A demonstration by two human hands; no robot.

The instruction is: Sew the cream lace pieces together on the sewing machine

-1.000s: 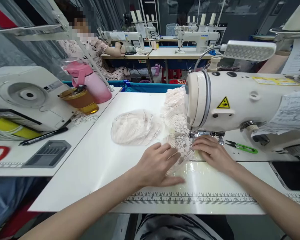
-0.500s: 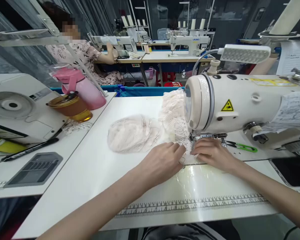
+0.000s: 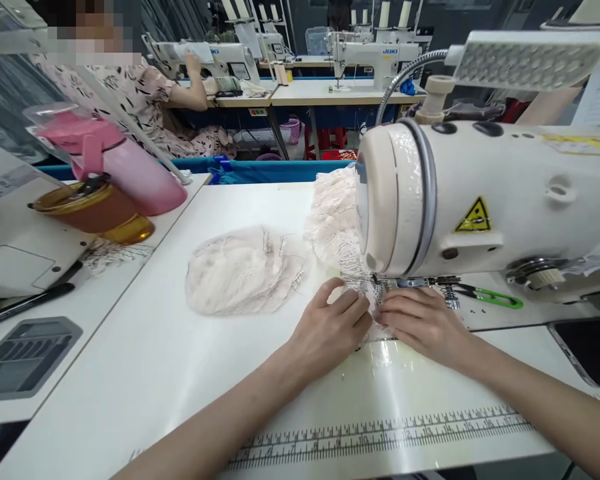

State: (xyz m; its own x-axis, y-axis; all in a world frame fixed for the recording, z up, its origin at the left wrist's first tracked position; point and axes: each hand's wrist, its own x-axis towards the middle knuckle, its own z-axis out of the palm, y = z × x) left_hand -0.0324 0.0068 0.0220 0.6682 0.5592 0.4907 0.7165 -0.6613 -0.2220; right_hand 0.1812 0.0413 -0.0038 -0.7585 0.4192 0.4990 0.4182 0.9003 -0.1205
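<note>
A white sewing machine point(image 3: 460, 200) stands over a piece of pale lace-like fabric point(image 3: 373, 293) at its needle area. My left hand point(image 3: 336, 325) is closed with bent fingers on the fabric's near left edge. Just right of it, below the presser foot, my right hand point(image 3: 425, 323) has its fingers together, gripping the fabric's right side; its fingertips are partly hidden. Behind the needle, gathered pale fabric point(image 3: 333, 210) trails toward the table's far edge. A stack of pale, oval fabric pieces point(image 3: 235, 273) lies to the left of my hands.
Green-handled thread snips point(image 3: 497, 298) lie under the machine arm, and a phone point(image 3: 587, 350) rests at right. A printed ruler point(image 3: 370, 437) runs along the front edge. At left are an amber cup point(image 3: 100, 213) and pink bottle point(image 3: 135, 167). Another person point(image 3: 145, 100) sits beyond.
My view has moved closer and shifted, making the machine larger. Both hands stay at the needle area; my left index finger is now raised and bent more visibly.
</note>
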